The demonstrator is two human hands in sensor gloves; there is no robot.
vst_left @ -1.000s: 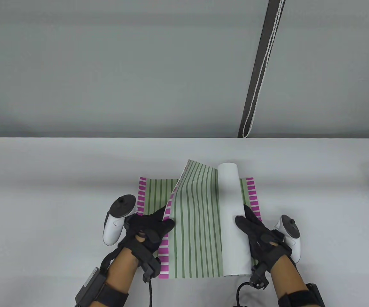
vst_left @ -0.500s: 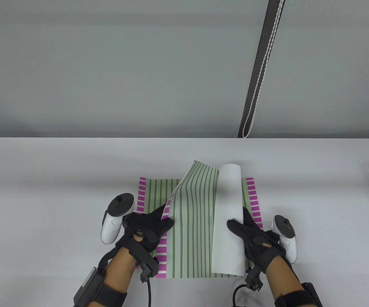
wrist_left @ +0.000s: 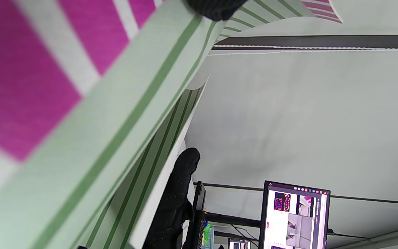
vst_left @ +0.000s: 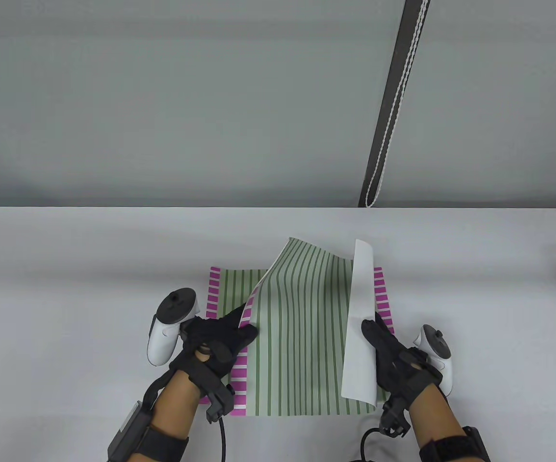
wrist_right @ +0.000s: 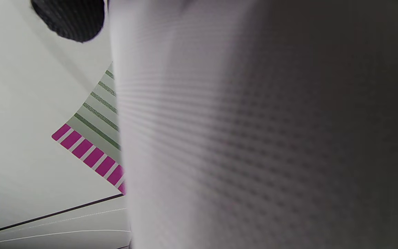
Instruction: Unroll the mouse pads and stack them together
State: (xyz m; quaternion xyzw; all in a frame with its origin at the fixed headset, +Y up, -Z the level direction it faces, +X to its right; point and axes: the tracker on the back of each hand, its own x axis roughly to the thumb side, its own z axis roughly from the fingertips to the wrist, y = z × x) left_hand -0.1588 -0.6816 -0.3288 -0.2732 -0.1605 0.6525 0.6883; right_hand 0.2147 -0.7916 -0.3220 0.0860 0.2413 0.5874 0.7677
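Observation:
A green-striped mouse pad with magenta edge bars (vst_left: pixel 232 293) lies flat on the white table (vst_left: pixel 90 269). A second pad of the same kind (vst_left: pixel 306 327) lies over it, almost unrolled. My left hand (vst_left: pixel 220 344) pinches its raised left edge. My right hand (vst_left: pixel 388 351) holds its right edge, which stands up as a curled flap showing the white underside (vst_left: pixel 360 337). The left wrist view shows the striped pad (wrist_left: pixel 81 121) up close and the right glove (wrist_left: pixel 178 200) behind it. The right wrist view is filled by the white underside (wrist_right: pixel 254 138).
A dark strap with a white cord (vst_left: pixel 388 110) hangs down the grey wall behind the table. A lit monitor (wrist_left: pixel 295 214) shows in the left wrist view. Bare table surface lies on both sides of the pads.
My right hand has drawn the rolled end to the right, and the roll has opened into an upright curled flap. More of the striped face shows. My left hand has shifted slightly left.

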